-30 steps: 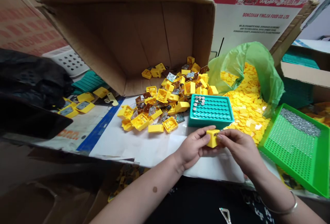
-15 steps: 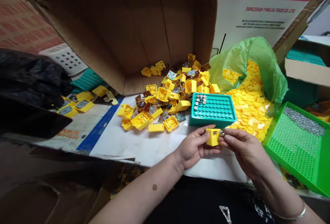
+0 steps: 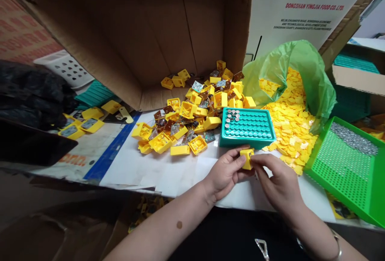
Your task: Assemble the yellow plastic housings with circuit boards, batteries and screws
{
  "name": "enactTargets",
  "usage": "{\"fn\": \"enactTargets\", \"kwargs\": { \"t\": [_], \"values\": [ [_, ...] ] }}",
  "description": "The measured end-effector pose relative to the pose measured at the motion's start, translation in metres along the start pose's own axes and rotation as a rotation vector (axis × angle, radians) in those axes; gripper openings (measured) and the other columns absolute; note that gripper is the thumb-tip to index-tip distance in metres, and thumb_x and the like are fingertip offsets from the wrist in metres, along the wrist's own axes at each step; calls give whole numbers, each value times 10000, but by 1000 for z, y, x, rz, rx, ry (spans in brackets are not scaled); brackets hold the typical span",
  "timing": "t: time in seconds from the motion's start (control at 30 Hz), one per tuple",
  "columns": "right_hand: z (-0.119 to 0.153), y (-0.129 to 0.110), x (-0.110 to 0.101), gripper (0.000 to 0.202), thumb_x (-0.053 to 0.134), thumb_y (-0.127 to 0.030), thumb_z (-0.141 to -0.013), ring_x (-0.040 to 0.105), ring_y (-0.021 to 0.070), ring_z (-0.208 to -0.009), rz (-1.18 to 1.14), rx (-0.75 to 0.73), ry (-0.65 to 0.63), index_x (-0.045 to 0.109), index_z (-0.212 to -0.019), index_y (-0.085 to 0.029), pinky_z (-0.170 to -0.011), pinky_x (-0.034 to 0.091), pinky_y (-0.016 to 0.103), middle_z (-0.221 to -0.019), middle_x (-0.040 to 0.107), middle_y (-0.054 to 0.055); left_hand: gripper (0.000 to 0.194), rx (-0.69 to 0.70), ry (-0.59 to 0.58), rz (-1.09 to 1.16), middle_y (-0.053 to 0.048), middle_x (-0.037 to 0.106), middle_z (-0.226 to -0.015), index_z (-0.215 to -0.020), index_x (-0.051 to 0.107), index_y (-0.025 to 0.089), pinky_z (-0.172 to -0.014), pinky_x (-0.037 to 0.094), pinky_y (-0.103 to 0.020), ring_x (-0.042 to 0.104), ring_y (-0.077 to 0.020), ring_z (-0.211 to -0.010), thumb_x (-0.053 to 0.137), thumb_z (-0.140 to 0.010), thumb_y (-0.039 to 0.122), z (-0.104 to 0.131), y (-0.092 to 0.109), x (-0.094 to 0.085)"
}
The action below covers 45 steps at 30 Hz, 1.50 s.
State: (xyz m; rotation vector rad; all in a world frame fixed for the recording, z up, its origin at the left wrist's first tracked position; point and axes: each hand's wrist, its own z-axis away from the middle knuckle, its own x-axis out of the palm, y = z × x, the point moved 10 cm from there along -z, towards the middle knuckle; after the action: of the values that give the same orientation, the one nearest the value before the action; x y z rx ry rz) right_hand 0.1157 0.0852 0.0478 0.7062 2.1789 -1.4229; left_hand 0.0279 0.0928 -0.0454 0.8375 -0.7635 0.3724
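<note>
Behind and left of the teal tray point(image 3: 249, 142), a cardboard box point(image 3: 165, 24) spills yellow casings point(image 3: 188, 108)! Before the tray, the left hand point(image 3: 224, 172) pinches one yellow block point(image 3: 246, 160) between its fingers. Button cells point(image 3: 234, 112) sit in the tray's far-left corner. Right hand's point(image 3: 279, 179) fingers bunch at the block, grip hidden. Right of the tray: green bag point(image 3: 321, 88), yellow pieces point(image 3: 294, 120); green basket point(image 3: 345, 172), silver bits point(image 3: 351, 138).

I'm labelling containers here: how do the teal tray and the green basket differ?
The teal tray is smaller than the green basket. The tray has rows of round hollows; the basket's floor is full of small holes. The tray holds some round silver pieces toward its far left corner, while the basket holds a heap of metal bits at its far end. Both are open-topped and only partly filled.
</note>
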Motion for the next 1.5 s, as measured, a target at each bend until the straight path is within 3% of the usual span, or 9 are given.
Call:
{"fn": "enactTargets", "kwargs": {
  "t": [0.1, 0.4, 0.53, 0.63, 0.73, 0.83, 1.1, 1.4, 1.5],
  "values": [
    [7, -11, 4, 244, 478, -83, -815, 630, 156, -890, 12, -191, 30, 632, -961, -202, -772, 531, 286, -953, 668, 64, 176, 25, 48, 61, -43, 643, -943, -950, 583, 165, -738, 533, -265, 640, -118, -810, 621, -780, 184, 1, 1, -4],
    [15, 18, -30, 296, 521, -25, -782, 622, 176, -871, -103, -152, 118, 592, -997, -216, -747, 521, 335, -929, 648, 66, 277, -103, 14, -10, -93, 641, -1011, -1063, 533, 164, -779, 526, -361, 685, -235, -827, 597, -797, 207, 7, 0, -5],
    [18, 18, -27, 277, 534, -50, -785, 621, 154, -795, -127, -145, -85, 594, -1004, -208, -692, 519, 286, -852, 651, 53, 247, -108, -21, 22, -95, 647, -1023, -1043, 545, 159, -768, 533, -357, 680, -259, -855, 585, -806, 218, 5, 2, -6],
    [30, 11, -5, 269, 543, -122, -817, 589, 165, -954, -108, -205, -474, 596, -1062, -218, -788, 510, 298, -1013, 620, 84, 202, -113, -39, 26, -93, 667, -966, -1003, 563, 137, -770, 536, -355, 678, -264, -861, 568, -819, 221, 3, 1, -5],
    [52, 2, 9, 404, 525, -141, -831, 401, 224, -1248, 23, -350, -807, 534, -1210, -280, -959, 427, 402, -1357, 411, 104, 200, -123, -60, 26, -91, 675, -950, -1007, 567, 130, -785, 533, -371, 678, -261, -861, 555, -827, 216, 1, 0, -1],
    [67, -6, 19, 537, 496, -90, -819, 223, 259, -1356, 162, -511, -910, 440, -1300, -320, -1024, 330, 507, -1482, 220, 78, 200, -122, -71, 7, -92, 679, -928, -1012, 560, 129, -783, 532, -376, 679, -260, -856, 543, -835, 220, 1, 0, 0],
    [90, -31, 38, 227, 462, -145, -884, 432, 176, -1236, 187, -835, -760, 627, -1040, -138, -1061, 359, 355, -1308, 505, 54, 235, -76, -43, -1, -71, 658, -1007, -1053, 528, 176, -755, 537, -342, 681, -242, -856, 557, -827, 234, 4, 3, -4],
    [33, 26, -18, 311, 465, -145, -881, 581, 136, -821, 12, -100, -305, 538, -1175, -212, -674, 508, 254, -908, 592, 73, 273, -70, -43, -10, -81, 655, -1006, -1082, 520, 177, -767, 535, -357, 683, -242, -843, 568, -822, 241, 4, 2, -3],
    [27, 28, -13, 298, 433, -142, -884, 544, 149, -774, 144, -124, -286, 556, -1151, -189, -635, 488, 272, -857, 554, 76, 298, -88, -60, -21, -83, 638, -1066, -1101, 519, 187, -761, 540, -354, 681, -249, -849, 577, -813, 239, 5, 1, 0]
  ]
}}
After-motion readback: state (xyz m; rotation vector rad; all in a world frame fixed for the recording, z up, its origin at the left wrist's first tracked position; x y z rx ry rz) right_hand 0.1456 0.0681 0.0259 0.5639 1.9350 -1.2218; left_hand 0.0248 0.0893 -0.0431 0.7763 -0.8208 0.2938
